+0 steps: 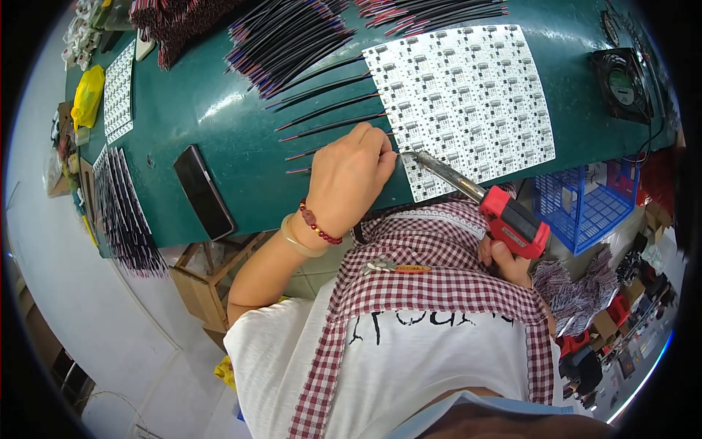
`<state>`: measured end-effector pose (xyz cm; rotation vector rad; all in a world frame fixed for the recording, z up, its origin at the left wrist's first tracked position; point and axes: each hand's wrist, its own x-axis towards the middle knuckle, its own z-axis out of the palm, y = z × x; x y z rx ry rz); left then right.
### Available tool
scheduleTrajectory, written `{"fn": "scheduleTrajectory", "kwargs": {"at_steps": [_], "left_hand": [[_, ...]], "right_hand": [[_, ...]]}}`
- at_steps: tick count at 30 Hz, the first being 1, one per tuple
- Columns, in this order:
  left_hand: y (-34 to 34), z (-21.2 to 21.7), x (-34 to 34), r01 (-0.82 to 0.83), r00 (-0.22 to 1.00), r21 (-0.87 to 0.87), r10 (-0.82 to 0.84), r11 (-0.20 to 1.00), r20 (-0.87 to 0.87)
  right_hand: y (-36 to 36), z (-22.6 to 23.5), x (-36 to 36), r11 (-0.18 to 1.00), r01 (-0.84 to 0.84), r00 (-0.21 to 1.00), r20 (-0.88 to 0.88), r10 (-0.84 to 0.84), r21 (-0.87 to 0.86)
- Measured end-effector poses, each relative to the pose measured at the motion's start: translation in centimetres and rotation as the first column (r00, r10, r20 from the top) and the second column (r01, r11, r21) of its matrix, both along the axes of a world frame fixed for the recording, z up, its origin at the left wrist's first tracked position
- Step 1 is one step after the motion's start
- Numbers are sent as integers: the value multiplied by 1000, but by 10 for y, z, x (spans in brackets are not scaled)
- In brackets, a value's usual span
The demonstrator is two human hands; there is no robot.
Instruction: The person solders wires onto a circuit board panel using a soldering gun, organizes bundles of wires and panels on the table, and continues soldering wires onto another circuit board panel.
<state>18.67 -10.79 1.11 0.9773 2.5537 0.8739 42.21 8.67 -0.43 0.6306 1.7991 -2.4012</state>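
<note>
My left hand (pixel 351 172) is closed in a pinch at the near left edge of a white sheet of circuit boards (pixel 468 102). A thin black wire (pixel 298 170) sticks out to the left from under that hand, and its other end is hidden by the fingers. My right hand (pixel 506 262) grips a red and black soldering gun (pixel 515 223). The metal tip of the gun touches or nearly touches the sheet's edge beside my left fingertips. Farther along this edge, several black wires (pixel 329 99) lie side by side, their right ends at the sheet.
Bundles of black wires (pixel 289 40) lie at the back of the green table (pixel 168 117). A dark phone (pixel 203 192) and wired board strips (pixel 124 212) are at left. On the right stand a black fan (pixel 621 84) and, below the table edge, a blue basket (pixel 585 205).
</note>
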Motion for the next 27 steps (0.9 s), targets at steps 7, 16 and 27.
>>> {"fn": "scheduleTrajectory", "kwargs": {"at_steps": [7,16,27], "left_hand": [[1,0,1,-7,999,-6,7,1000,-34],[4,-1,3,-5,997,-26,3,1000,-71],[2,-1,6,-13,994,-42,8,999,-107]], "right_hand": [[2,19,-10,978,188,980,-41,-193,-89],[41,55,-28,842,529,790,-300,-535,-108],[59,72,-10,884,468,842,-301,-448,-4]]}}
